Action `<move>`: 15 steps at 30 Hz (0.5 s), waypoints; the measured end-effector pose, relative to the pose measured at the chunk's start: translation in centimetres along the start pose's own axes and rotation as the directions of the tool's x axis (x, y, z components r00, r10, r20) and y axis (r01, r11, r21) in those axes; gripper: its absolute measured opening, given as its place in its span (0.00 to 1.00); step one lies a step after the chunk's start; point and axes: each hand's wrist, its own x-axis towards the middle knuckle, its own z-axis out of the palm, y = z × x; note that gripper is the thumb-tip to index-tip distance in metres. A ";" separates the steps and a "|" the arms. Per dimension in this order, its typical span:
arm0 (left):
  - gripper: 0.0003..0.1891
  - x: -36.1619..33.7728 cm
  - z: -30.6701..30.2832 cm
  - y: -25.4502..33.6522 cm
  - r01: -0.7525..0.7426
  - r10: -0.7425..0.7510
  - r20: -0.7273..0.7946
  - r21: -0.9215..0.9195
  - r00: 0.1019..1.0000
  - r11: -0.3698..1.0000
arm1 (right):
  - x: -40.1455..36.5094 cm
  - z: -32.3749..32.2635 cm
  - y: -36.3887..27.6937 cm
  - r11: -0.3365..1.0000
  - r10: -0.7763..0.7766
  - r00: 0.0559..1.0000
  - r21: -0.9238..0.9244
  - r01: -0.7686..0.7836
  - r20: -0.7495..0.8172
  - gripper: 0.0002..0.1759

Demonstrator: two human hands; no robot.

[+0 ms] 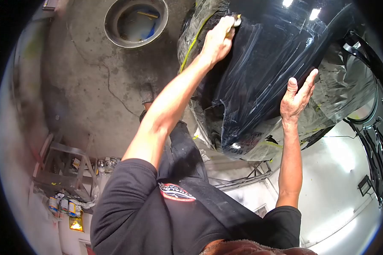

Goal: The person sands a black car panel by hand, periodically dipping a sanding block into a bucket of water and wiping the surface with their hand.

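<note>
Hard white glare on the glossy dark panel (266, 57), fisheye edges blurred, black-rimmed.

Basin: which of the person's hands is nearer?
The left hand, on the basin side of the panel; the right hand is farther off, by the panel's opposite edge.

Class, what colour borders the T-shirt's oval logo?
Red, around the oval logo; the head view shows it.

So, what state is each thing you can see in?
Left hand: closed around a small pale item
Right hand: open, thumb spread
Dark panel: streaked with whitish film, looks wet
Plastic sheeting: crumpled, around the panel
Metal basin: upright, holding cloudy liquid
Floor: stained
</note>
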 end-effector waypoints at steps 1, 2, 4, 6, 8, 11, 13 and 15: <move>0.21 -2.1 -0.1 -0.9 -0.114 0.112 -0.060 -0.034 0.992 0.993 | -0.1 -0.1 0.1 1.000 -0.003 1.000 -0.006 0.003 0.002 0.48; 0.23 -5.4 -0.9 -1.4 -0.090 0.093 -0.038 0.069 0.995 0.994 | 0.1 -0.1 0.1 1.000 -0.013 1.000 -0.008 0.013 0.003 0.48; 0.24 -12.3 -3.2 -0.6 0.177 -0.179 0.029 0.043 0.984 0.983 | 0.2 -0.1 0.0 1.000 -0.011 1.000 -0.012 0.011 0.003 0.47; 0.25 -13.5 -3.7 -0.3 0.208 -0.209 0.015 0.032 0.978 0.977 | 0.1 0.0 -0.1 1.000 -0.003 1.000 -0.024 0.003 0.006 0.46; 0.23 -10.1 -1.7 -2.0 0.050 -0.046 -0.054 0.074 0.997 0.996 | 0.2 -0.1 -0.4 1.000 0.016 1.000 0.008 -0.016 0.015 0.47; 0.18 1.1 -0.2 0.2 0.158 -0.155 0.058 -0.046 0.986 0.986 | 0.1 0.0 -0.4 0.999 0.025 1.000 0.022 -0.026 0.017 0.47; 0.16 0.9 -0.4 0.8 0.140 -0.138 0.034 -0.034 0.990 0.990 | 0.1 -0.1 -0.5 0.999 0.025 0.999 0.019 -0.025 0.021 0.46; 0.17 -2.1 -0.9 -0.4 -0.001 -0.001 -0.071 -0.021 0.997 1.000 | 0.1 -0.1 -0.5 1.000 0.017 1.000 0.016 -0.017 0.023 0.46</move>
